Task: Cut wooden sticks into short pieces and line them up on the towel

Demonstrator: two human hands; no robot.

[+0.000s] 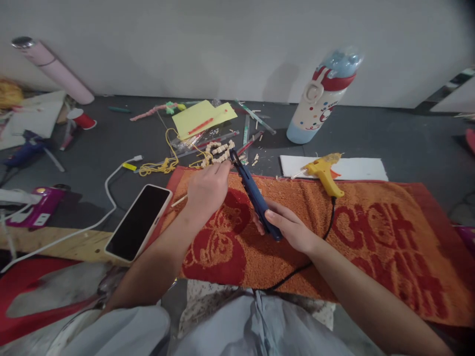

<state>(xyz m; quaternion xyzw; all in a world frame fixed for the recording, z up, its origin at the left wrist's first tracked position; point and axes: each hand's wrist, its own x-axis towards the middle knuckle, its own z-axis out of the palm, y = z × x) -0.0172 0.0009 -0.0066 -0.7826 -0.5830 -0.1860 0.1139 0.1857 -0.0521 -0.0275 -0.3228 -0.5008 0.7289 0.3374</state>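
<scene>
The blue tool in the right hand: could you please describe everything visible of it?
The blue tool is long and slim, with dark blue, plastic-looking handles and a small black tip. The right hand grips its near end over the orange towel; its tip points away, close by the left hand.

Back from the grip, both forearms [159,262] are left uncovered from the left hand [207,190] and the right hand [293,228] to the elbows, and a pale grey-blue garment [260,326] is worn, creased over the lap.

A blue-handled cutter [255,197] slants above the orange towel [371,222], black tip away.
</scene>
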